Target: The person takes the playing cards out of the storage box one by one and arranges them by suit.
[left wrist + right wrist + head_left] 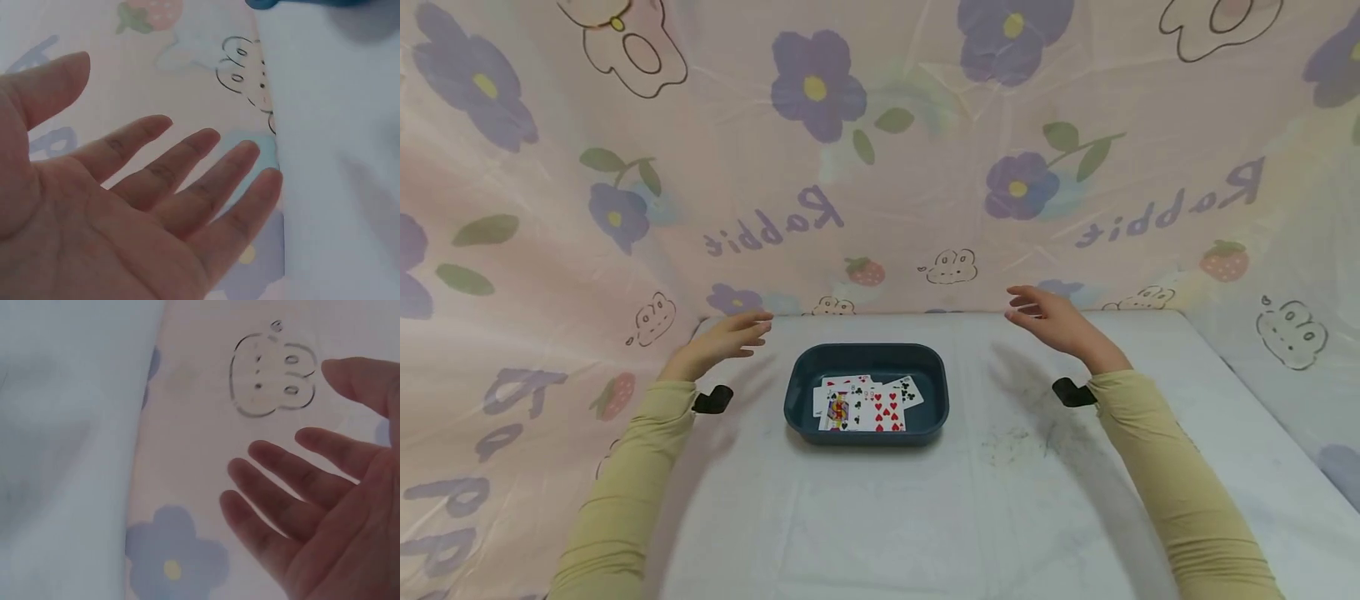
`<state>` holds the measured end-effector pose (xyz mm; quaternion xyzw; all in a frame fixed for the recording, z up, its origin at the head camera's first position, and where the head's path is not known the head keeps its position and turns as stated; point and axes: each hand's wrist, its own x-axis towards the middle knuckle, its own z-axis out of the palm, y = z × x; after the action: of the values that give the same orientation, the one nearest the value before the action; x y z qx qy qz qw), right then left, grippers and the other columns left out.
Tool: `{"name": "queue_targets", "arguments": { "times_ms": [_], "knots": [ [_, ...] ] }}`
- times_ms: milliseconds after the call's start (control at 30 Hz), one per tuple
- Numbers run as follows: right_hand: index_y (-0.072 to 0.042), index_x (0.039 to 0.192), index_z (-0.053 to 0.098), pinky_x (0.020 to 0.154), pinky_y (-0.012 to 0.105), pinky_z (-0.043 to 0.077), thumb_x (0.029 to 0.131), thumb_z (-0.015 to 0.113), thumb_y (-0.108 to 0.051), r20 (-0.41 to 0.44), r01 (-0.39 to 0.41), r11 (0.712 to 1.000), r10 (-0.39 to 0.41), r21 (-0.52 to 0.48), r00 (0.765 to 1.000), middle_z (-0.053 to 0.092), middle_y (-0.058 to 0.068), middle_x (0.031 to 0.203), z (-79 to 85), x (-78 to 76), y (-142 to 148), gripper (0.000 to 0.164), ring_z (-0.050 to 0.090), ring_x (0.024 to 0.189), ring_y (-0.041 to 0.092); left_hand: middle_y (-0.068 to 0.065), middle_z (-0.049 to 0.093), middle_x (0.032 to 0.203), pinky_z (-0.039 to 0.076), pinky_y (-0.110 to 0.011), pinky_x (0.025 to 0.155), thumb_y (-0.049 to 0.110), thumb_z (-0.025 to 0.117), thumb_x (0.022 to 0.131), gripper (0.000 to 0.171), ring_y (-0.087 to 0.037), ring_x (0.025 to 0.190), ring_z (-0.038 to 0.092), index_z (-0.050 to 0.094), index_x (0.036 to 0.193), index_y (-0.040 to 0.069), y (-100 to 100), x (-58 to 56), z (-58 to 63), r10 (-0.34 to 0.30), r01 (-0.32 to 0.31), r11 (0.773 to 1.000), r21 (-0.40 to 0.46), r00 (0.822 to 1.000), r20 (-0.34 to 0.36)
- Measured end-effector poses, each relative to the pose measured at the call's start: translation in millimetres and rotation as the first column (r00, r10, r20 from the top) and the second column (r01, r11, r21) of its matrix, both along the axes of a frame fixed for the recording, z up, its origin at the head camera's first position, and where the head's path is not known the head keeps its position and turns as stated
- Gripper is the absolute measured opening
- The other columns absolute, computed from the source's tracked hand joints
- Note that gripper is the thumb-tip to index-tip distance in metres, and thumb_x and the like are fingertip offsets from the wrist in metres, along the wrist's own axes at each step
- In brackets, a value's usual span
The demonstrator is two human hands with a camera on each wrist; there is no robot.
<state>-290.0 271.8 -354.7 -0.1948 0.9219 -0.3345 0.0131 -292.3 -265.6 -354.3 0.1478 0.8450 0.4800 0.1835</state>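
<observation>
A dark blue tray (867, 353) with rounded corners stands on the white table between my hands. Several playing cards (889, 410) lie loosely overlapping in it, face up, among them a face card and a heart card. To the left of the tray my left hand (721, 343) hovers, holding nothing; in the left wrist view its fingers (206, 194) are spread and nearly straight. My right hand (1051, 320) is held up to the right of the tray, farther off, also holding nothing. Its palm and relaxed fingers (269, 500) show in the right wrist view.
A pale curtain (910, 192) printed with flowers, rabbits and strawberries rises behind the table and along both sides. The white table (880, 517) reaches forward toward me, with faint smudges right of the tray. Small black devices (713, 399) are strapped at both wrists.
</observation>
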Motion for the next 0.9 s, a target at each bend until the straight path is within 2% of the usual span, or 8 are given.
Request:
{"name": "queue_targets", "arguments": {
  "times_ms": [133,300,400,533,667,900],
  "knots": [
    [-0.005,0.145,0.035,0.096,0.058,0.038,0.1,0.05,-0.036,0.031,-0.005,0.999,0.006,-0.036,1.0,0.044,0.022,0.139,3.6,2.1,-7,0.057,0.046,0.122,0.042,-0.024,0.031,0.147,0.029,-0.054,0.105,0.027,0.045,0.103,0.052,-0.042,0.132,0.035,0.028,0.147,0.004,0,5.2,0.8,-0.007,0.003,0.996,0.085,0.999,0.047],
    [-0.009,0.145,0.037,0.096,0.058,0.039,0.099,0.049,-0.044,0.066,0.005,0.998,-0.001,-0.066,0.998,0.048,0.018,0.136,10.5,4.5,-17,0.059,0.047,0.122,0.039,-0.025,0.033,0.145,0.03,-0.054,0.105,0.026,0.043,0.104,0.052,-0.043,0.131,0.036,0.026,0.147,0.003,-1,10.8,1.6,-0.022,0.01,0.985,0.171,0.997,0.069],
    [-0.01,0.144,0.038,0.097,0.056,0.038,0.098,0.051,-0.043,0.099,-0.011,0.991,0.024,-0.136,0.995,0.049,0.016,0.136,15.9,5.9,-24,0.058,0.049,0.121,0.036,-0.025,0.034,0.144,0.032,-0.053,0.104,0.026,0.043,0.104,0.053,-0.044,0.129,0.037,0.025,0.148,0.001,-1,13.5,3.5,-0.032,0.015,0.977,0.213,0.997,0.076],
    [-0.007,0.143,0.039,0.101,0.051,0.037,0.1,0.053,-0.029,0.135,-0.061,0.961,0.101,-0.268,0.986,0.048,0.019,0.137,22.7,7.7,-36,0.05,0.05,0.121,0.034,-0.025,0.036,0.143,0.035,-0.051,0.103,0.026,0.044,0.104,0.053,-0.042,0.128,0.04,0.026,0.147,0.001,-1,15.9,3.4,-0.023,-0.001,0.97,0.242,0.995,0.095],
    [-0.006,0.141,0.041,0.102,0.047,0.038,0.1,0.053,-0.021,0.156,-0.084,0.931,0.147,-0.355,0.977,0.05,0.019,0.135,26.6,8.7,-49,0.045,0.05,0.121,0.032,-0.028,0.034,0.143,0.034,-0.052,0.103,0.024,0.046,0.103,0.054,-0.044,0.128,0.039,0.026,0.147,0.0,-1,19.1,-0.5,-0.02,-0.011,0.966,0.257,0.993,0.118],
    [-0.006,0.14,0.043,0.101,0.045,0.039,0.1,0.053,-0.018,0.176,-0.123,0.893,0.217,-0.433,0.96,0.052,0.015,0.133,23.3,7.9,-67,0.043,0.051,0.121,0.031,-0.03,0.033,0.142,0.037,-0.052,0.101,0.025,0.047,0.103,0.054,-0.048,0.128,0.037,0.028,0.145,-0.002,5,26.3,-19.7,0.012,-0.053,0.97,0.236,0.985,0.171]
  ]
}}
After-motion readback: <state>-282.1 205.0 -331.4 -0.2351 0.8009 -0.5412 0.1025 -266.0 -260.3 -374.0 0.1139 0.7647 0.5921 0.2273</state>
